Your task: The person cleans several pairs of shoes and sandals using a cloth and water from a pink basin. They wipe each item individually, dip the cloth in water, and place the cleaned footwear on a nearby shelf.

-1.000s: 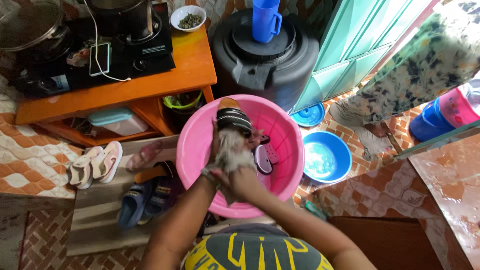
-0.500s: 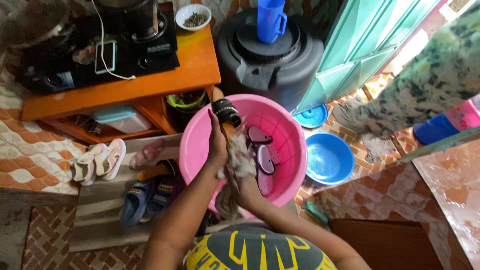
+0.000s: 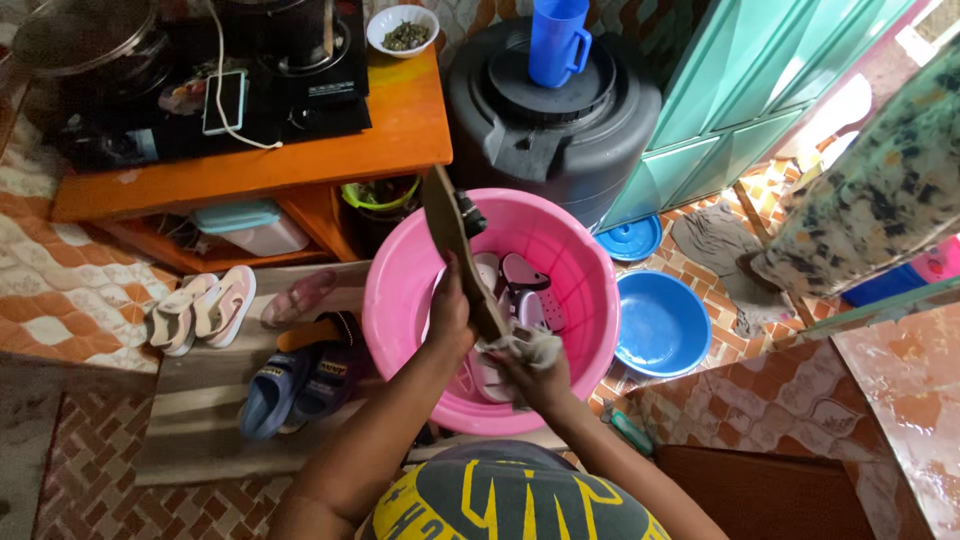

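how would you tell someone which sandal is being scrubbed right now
Start at the big pink basin on the floor in front of the black barrel. Over it, the left hand holds one sandal tilted, brown sole showing, while the right hand presses a rag against it. The other shoes lie in the basin or on the mat.

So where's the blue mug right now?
In the head view the blue mug stands top centre on the lid of the black drum, behind the pink basin and right of the orange table.
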